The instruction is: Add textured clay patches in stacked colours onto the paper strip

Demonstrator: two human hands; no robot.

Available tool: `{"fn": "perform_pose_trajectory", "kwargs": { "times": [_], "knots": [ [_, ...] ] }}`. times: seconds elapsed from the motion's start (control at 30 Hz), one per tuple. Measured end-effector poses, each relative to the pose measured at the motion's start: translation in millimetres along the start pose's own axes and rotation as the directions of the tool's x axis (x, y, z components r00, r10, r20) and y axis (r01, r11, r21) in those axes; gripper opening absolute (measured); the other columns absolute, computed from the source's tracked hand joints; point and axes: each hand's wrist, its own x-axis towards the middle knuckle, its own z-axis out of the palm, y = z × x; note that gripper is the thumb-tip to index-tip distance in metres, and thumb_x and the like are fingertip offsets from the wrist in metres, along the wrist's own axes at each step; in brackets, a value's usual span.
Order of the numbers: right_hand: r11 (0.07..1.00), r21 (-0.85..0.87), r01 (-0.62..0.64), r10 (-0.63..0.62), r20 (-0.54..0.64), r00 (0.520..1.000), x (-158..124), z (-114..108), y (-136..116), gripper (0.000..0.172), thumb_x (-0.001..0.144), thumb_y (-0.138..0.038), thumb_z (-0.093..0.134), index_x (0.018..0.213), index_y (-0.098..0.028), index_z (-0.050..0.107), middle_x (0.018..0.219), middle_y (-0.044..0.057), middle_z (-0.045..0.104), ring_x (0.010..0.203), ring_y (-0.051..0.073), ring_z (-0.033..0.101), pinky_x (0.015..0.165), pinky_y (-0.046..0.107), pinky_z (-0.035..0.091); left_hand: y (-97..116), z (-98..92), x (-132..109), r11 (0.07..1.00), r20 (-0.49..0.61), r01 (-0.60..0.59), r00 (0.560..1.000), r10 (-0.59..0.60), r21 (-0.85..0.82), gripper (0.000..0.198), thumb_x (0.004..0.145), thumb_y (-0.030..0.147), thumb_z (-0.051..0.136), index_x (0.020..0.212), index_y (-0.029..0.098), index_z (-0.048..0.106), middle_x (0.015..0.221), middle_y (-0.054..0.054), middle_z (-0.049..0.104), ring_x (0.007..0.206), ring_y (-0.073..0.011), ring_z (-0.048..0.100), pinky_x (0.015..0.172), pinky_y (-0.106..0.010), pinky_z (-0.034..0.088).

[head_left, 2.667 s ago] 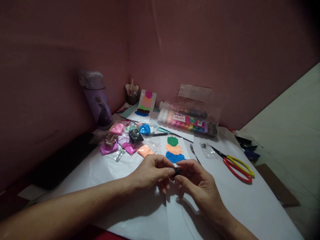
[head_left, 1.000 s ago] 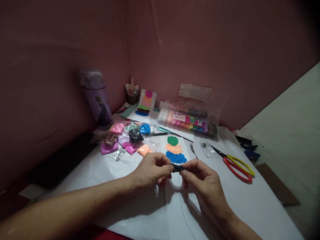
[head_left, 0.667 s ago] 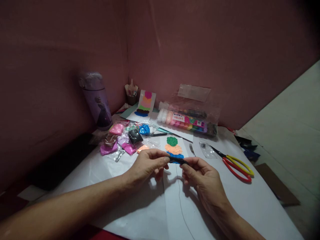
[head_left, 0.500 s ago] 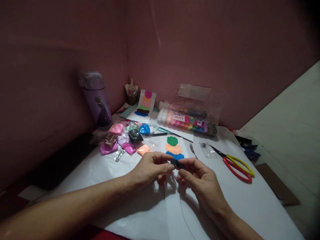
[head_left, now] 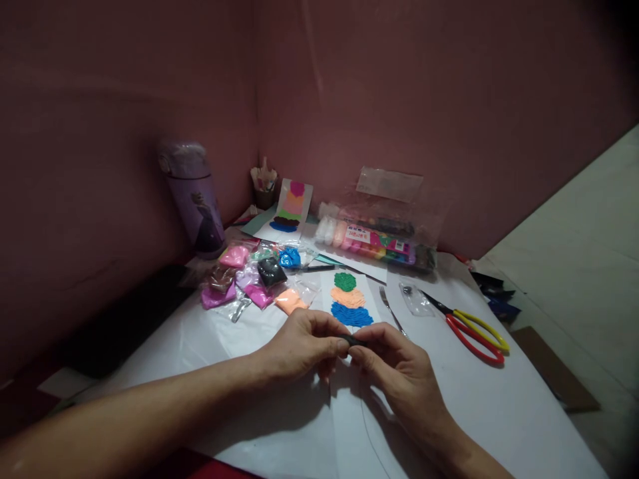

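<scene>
Black clay: a small dark lump (head_left: 353, 340), clay by its look, held off the surface (head_left: 269, 426) between both hands, just on the near side of the blue band (head_left: 352, 314).
Left hand: (head_left: 304, 342) thumb and forefinger closed on the lump's left end.
Right hand: (head_left: 399, 362) thumb and forefinger pinching its right end; the fingertips of both hands nearly meet.
Handling: probably very light, soft and stretchy; likely to dent under a hard squeeze and perhaps tacky on the skin. Not fragile, but easily pulled out of shape.
Hold: best taken lightly at the two ends with the finger pads, leaving the middle free.
Strip: white paper (head_left: 344, 406) under the hands, bands of green, orange and blue at its far end.
Right side: fork (head_left: 392, 311) near the strip, its handle end running behind the right hand; scissors (head_left: 476, 337) farther out.
Hard to see: most of the lump lies behind fingertips, so its full shape cannot be told. Lower fingers of both hands curl into shadow.
Thin line: (head_left: 366, 419) on the strip, cut off at the lower edge; drawn mark or thread, unclear.
</scene>
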Motion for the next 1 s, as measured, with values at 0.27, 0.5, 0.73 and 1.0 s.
{"fn": "perform_pose_trajectory", "kwargs": {
  "times": [0.27, 0.5, 0.73, 1.0],
  "knots": [
    [1.0, 0.016, -0.016, 0.016, 0.002, 1.0, 0.4, 1.3, -1.8, 0.015, 0.074, -0.03, 0.071, 0.073, -0.018, 0.061, 0.062, -0.002, 0.058, 0.053, 0.011, 0.052, 0.047, 0.021, 0.041, -0.9, 0.7, -2.1, 0.998, -0.031, 0.012, 0.999, -0.01, 0.06, 0.019, 0.066, 0.027, 0.069, 0.072, 0.011, 0.059, 0.046, 0.004, 0.052, 0.036, -0.0067, 0.045, 0.037, -0.018, 0.035],
    [0.985, 0.141, -0.099, 0.119, -0.137, 0.983, 6.6, -1.5, -3.7, 0.02, 0.07, -0.031, 0.073, 0.069, -0.017, 0.059, 0.05, -0.003, 0.058, 0.044, 0.01, 0.05, 0.043, 0.02, 0.042, 4.1, 0.7, -1.6, 0.999, -0.108, -0.014, 0.994, 0.019, 0.046, 0.015, 0.067, 0.024, 0.066, 0.07, 0.012, 0.057, 0.051, 0.003, 0.055, 0.036, -0.0056, 0.045, 0.037, -0.018, 0.033],
    [0.972, 0.175, -0.155, 0.168, -0.06, 0.984, 9.4, -3.7, -0.4, 0.024, 0.072, -0.036, 0.072, 0.083, -0.015, 0.064, 0.06, 0.001, 0.064, 0.044, 0.01, 0.053, 0.041, 0.021, 0.045, 8.2, -4.6, -0.7, 0.999, -0.181, -0.031, 0.983, 0.037, 0.034, 0.023, 0.066, 0.026, 0.07, 0.08, 0.008, 0.066, 0.05, 0.003, 0.054, 0.039, -0.0063, 0.046, 0.04, -0.019, 0.034],
    [0.98, 0.156, -0.123, 0.125, -0.002, 0.992, 4.7, -0.9, -5.7, 0.021, 0.072, -0.031, 0.072, 0.084, -0.015, 0.067, 0.062, 0.001, 0.065, 0.046, 0.012, 0.057, 0.043, 0.024, 0.05, -0.7, -3.6, -0.8, 1.0, -0.021, 0.008, 1.0, -0.008, 0.0, 0.037, 0.066, 0.03, 0.073, 0.094, 0.008, 0.066, 0.069, -0.005, 0.064, 0.048, -0.0083, 0.05, 0.042, -0.02, 0.037]
  ]
}}
